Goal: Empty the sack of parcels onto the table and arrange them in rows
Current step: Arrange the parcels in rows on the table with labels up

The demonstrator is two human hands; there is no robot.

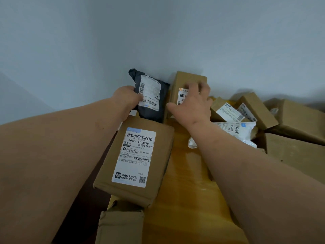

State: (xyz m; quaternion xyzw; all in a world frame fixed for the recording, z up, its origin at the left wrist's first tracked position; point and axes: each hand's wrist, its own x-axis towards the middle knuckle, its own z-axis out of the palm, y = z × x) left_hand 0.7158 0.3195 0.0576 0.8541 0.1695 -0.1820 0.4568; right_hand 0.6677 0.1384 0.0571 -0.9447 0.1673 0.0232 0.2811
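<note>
Head view: left hand (127,101) pinches a dark poly mailer (151,97), right hand (192,103) splayed open on a small carton (189,83) at the wall end of the table (184,182).

Mailer looks soft, light, slick film with a white label; it crumples at the top, so best held by its edge or flat from under. The carton is stiff kraft board with square corners, likely light, easy to take across the top with fingers over both sides. A bigger labelled box (135,161) lies flat just in front of the mailer, another box corner (121,224) nearest the camera. On the right, a loose heap of brown boxes (297,120) and a white plastic bag parcel (233,132), not yet in rows. Tabletop glossy yellow wood, probably slippery. Sack not in sight.
</note>
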